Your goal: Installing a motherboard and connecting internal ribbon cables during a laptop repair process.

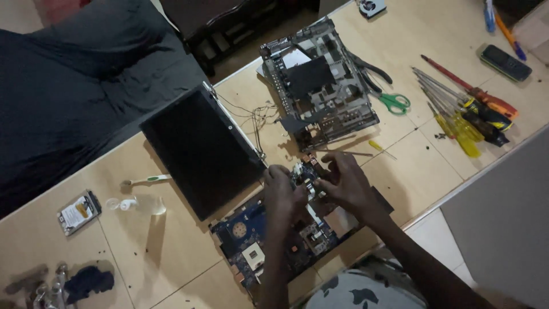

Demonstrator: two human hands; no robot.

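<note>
Here the blue board (257,240) lies bare at the desk's (160,252) near edge, both hands on a small part (303,174) at its top. Left hand (283,191) and right hand (343,183) pinch it with closed grips. Screen (200,149) and chassis (320,86) already lie apart; screwdrivers (463,114) wait right.

A repair workbench: screwdrivers (457,123), scissors (389,100) and a stripped laptop chassis (320,86) lie on the table (160,252).
</note>
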